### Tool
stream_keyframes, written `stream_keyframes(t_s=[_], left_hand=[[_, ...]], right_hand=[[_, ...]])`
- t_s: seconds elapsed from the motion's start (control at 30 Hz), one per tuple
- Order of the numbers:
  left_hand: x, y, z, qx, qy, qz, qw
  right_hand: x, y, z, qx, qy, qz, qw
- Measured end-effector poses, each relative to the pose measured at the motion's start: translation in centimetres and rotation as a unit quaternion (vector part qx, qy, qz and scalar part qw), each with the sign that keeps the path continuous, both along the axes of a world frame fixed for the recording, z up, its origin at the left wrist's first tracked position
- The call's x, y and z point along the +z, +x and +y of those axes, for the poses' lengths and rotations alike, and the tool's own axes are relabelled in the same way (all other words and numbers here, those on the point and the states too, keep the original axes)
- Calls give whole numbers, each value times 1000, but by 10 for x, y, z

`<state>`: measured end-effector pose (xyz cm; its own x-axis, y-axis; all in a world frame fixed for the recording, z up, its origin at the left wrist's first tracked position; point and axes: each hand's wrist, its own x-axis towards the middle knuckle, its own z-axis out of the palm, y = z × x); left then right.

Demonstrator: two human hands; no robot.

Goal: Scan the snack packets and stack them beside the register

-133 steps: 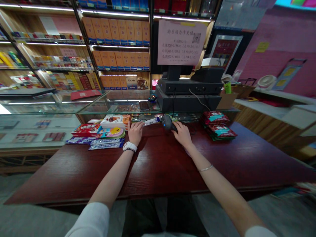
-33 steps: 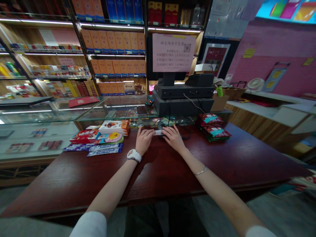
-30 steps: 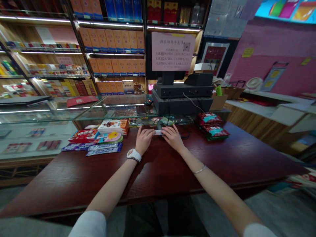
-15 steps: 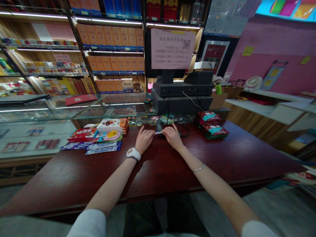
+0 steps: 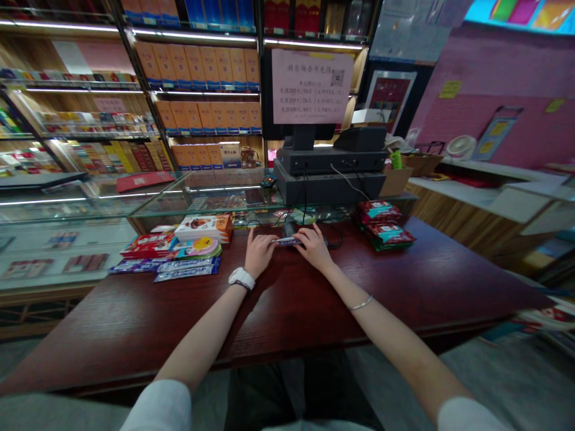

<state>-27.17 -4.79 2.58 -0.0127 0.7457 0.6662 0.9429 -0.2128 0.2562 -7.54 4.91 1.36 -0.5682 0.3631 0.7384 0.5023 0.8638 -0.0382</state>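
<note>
A slim blue-and-white packet point(image 5: 287, 242) stretches level between my two hands above the dark red wooden table. My left hand point(image 5: 260, 254), with a white watch at the wrist, pinches its left end. On its right end my right hand point(image 5: 314, 246) is closed, the index finger raised. Just behind the packet stands a small dark device point(image 5: 288, 228) that looks like a barcode scanner, partly covered by the packet and fingers. Similar slim blue packets point(image 5: 187, 269) lie to the left, beside a red box point(image 5: 150, 244) and a white-and-orange box point(image 5: 204, 227).
Red-and-green snack bags point(image 5: 390, 232) are stacked at the right. Behind the table, a glass display counter point(image 5: 202, 200) carries a dark cash register point(image 5: 330, 179) and a screen with a paper sign point(image 5: 312, 87). Black cables run down near the dark device.
The packet has turned so that its printed blue face shows instead of a thin pale edge. My left hand has shifted slightly left, and more of the packet is visible between the hands.
</note>
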Motion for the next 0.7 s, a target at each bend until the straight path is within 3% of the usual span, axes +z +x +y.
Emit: stream_keyframes(t_s=[0.43,0.7], left_hand=[[-3,-10,2,0,11,48,999],[2,-3,4,-10,1,38,999]], right_hand=[[-1,2,3,-22,-28,0,999],[7,18,2,4,-12,-42,999]])
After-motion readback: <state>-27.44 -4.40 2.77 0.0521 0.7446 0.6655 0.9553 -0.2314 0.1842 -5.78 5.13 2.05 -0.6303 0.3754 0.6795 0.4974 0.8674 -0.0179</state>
